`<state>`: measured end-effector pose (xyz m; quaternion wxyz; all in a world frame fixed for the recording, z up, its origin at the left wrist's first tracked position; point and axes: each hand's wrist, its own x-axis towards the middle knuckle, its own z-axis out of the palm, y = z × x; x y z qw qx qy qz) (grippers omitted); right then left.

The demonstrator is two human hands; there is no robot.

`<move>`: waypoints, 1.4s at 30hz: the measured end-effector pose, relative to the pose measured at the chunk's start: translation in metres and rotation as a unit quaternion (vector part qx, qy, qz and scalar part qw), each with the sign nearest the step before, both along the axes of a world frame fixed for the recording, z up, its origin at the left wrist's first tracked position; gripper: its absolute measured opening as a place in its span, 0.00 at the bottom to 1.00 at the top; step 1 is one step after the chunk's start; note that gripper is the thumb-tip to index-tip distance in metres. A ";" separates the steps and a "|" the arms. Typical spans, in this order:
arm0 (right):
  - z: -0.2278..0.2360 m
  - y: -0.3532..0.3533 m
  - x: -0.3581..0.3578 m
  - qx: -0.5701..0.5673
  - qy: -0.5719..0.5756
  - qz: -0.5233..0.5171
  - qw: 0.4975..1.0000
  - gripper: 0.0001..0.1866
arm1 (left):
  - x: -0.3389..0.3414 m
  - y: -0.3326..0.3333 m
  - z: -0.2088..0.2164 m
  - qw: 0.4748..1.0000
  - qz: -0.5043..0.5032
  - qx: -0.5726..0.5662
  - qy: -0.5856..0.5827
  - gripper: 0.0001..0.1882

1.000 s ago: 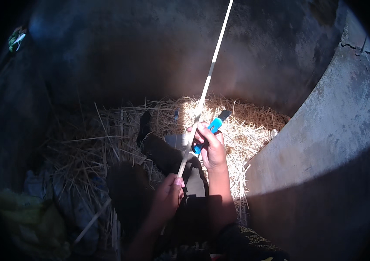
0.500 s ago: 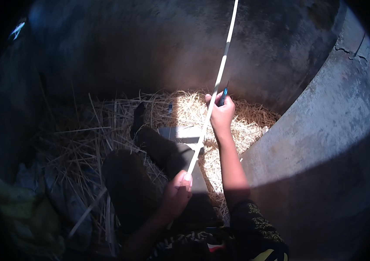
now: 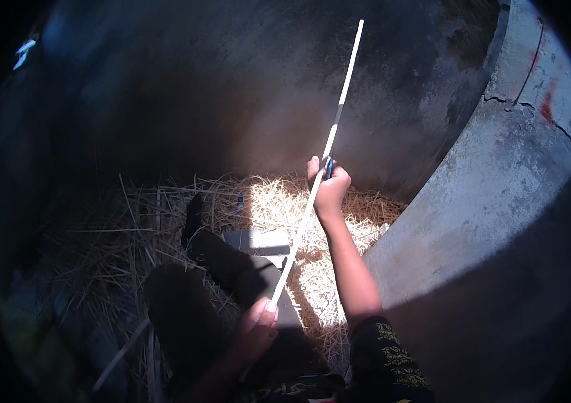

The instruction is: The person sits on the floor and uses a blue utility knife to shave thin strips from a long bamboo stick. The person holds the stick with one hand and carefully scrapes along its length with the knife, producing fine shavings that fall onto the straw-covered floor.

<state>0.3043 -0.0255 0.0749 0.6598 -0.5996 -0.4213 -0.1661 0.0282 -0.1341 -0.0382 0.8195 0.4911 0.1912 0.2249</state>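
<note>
A long, thin, pale strip [image 3: 348,75], which looks like split bamboo, slants from near my lap up toward the dark wall. Its lower end is pinched between the thumb and fingers of my left hand [image 3: 256,332], in shadow above my thigh. Farther up in the sunlight, my right hand [image 3: 331,193] is closed around a small blue-and-dark knife [image 3: 329,168], held up against the strip. The thumb is on the left side of the strip and the curled fingers on the right. The knife's blade is mostly hidden by the hand and the strip.
Pale shavings [image 3: 268,201] cover the floor around my bent legs [image 3: 221,258]. A flat grey block [image 3: 258,240] lies beyond my knee. A curved concrete wall [image 3: 453,201] with cracks closes in at the right, and a dark wall [image 3: 184,87] stands ahead.
The view has tilted up, so the strip's far end now shows. My right hand has moved slightly farther from my left along the strip, and the knife now sits closer against it.
</note>
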 end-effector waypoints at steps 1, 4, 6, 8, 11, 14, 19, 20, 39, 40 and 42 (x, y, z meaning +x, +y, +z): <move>0.003 0.004 0.003 -0.005 -0.027 -0.027 0.999 0.15 | -0.002 0.001 0.001 1.000 -0.014 0.007 0.004 0.17; 0.011 0.008 0.015 -0.017 -0.142 -0.095 0.985 0.18 | -0.002 -0.006 0.016 0.999 -0.023 -0.026 0.011 0.18; 0.015 0.002 0.007 -0.029 -0.059 -0.047 0.997 0.17 | -0.002 -0.012 0.022 1.000 -0.005 0.011 0.008 0.18; 0.015 0.000 0.008 -0.027 -0.096 -0.081 0.992 0.17 | 0.003 -0.021 0.018 0.999 0.008 0.041 0.004 0.18; 0.006 -0.004 0.004 -0.064 -0.136 -0.093 0.984 0.10 | 0.009 -0.029 0.008 0.997 0.033 0.064 0.004 0.18; -0.012 -0.010 0.007 -0.072 -0.220 -0.131 0.964 0.05 | 0.007 -0.030 0.016 0.998 0.045 0.049 -0.004 0.18; -0.022 -0.021 -0.019 -0.072 -0.302 -0.128 0.942 0.03 | 0.000 -0.026 0.024 0.998 0.052 0.045 0.001 0.18; -0.025 -0.024 -0.023 -0.071 -0.312 -0.119 0.940 0.02 | 0.000 -0.025 0.027 0.998 0.050 0.034 0.003 0.17; -0.097 -0.060 -0.094 -0.049 -0.230 -0.036 0.971 0.04 | 0.001 -0.019 0.016 0.997 0.072 -0.025 0.020 0.15; -0.094 -0.055 -0.091 -0.043 -0.226 -0.051 0.972 0.04 | 0.002 -0.018 0.015 0.997 0.068 -0.018 0.025 0.15; -0.086 -0.045 -0.079 -0.030 -0.216 -0.094 0.971 0.08 | 0.006 -0.025 0.010 0.997 0.071 -0.002 0.009 0.14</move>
